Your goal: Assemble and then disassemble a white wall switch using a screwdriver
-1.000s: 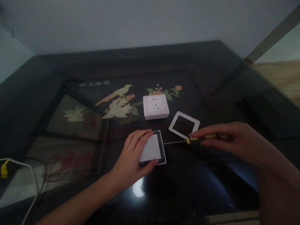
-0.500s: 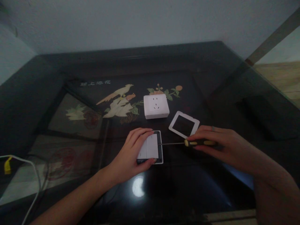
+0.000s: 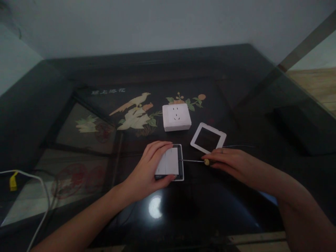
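My left hand (image 3: 149, 169) grips a wall switch (image 3: 168, 161) with a white face and dark frame, thumb on its near edge and fingers on the far edge. In my right hand (image 3: 233, 161) is a screwdriver (image 3: 193, 160) with a yellow and black handle, mostly hidden by the fingers. Its thin shaft lies almost level and its tip meets the dark right border of the switch. Just beyond the right hand lies a white open cover frame (image 3: 222, 140). A white socket box (image 3: 176, 117) with its slots facing up sits behind the switch.
The dark, glossy table (image 3: 231, 87) has an inlaid bird and flower picture under its surface. A white cable (image 3: 44, 187) with a yellow tag (image 3: 13, 181) runs along the left. A dark flat object (image 3: 301, 129) lies at the right.
The right hand has turned and tipped over the screwdriver, now covering most of the handle. The tip stays at the switch's border. The left hand keeps its hold.
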Motion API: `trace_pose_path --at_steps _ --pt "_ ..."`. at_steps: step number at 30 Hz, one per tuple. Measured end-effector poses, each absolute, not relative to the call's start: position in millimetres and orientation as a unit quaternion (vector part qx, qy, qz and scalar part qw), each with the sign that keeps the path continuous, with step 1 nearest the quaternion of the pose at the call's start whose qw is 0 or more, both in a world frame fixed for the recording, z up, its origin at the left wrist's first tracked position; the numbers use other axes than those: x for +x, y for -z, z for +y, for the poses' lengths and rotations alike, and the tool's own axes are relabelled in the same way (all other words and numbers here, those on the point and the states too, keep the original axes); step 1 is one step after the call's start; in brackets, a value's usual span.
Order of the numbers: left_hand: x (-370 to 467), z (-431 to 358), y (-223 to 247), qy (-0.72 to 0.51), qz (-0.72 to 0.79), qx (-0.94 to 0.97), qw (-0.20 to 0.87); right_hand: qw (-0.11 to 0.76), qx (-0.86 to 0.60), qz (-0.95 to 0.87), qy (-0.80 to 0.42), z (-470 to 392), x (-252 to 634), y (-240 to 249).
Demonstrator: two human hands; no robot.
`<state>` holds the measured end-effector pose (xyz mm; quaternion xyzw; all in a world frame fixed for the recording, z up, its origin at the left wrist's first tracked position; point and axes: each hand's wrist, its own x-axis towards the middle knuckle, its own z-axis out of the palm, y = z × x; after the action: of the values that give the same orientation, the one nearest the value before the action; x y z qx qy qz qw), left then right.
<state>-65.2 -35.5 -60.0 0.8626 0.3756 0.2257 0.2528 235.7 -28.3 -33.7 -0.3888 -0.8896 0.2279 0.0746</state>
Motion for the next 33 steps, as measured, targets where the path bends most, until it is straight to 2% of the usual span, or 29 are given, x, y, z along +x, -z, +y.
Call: trace_pose_path --at_steps 3,9,12,18,22,27,33 --pt "-65.0 -35.8 59.7 -0.227 0.381 0.859 0.254 0.095 -0.377 -0.903 -0.185 -30.8 233.9 28.7" --pt "-64.9 -36.2 58.2 -0.221 0.386 0.857 0.261 0.162 -0.362 -0.918 -0.009 -37.8 228.2 16.9" --pt "-64.6 -35.5 57.8 -0.225 0.386 0.855 0.263 0.161 -0.371 -0.914 -0.032 -39.7 225.9 17.5" --pt "-64.4 -34.4 57.6 -0.226 0.378 0.858 0.266 0.181 -0.424 -0.862 -0.212 -51.6 224.4 35.5" --pt "-64.6 -33.1 57.6 -0.226 0.377 0.858 0.265 0.177 -0.444 -0.844 -0.245 -62.5 219.4 46.4" --pt "-64.6 -31.8 56.9 -0.224 0.377 0.860 0.262 0.190 -0.467 -0.838 -0.210 -75.7 212.3 55.3" --pt "-65.1 -31.2 54.5 -0.216 0.380 0.860 0.264 0.248 -0.425 -0.868 -0.063 -76.6 216.6 53.9"
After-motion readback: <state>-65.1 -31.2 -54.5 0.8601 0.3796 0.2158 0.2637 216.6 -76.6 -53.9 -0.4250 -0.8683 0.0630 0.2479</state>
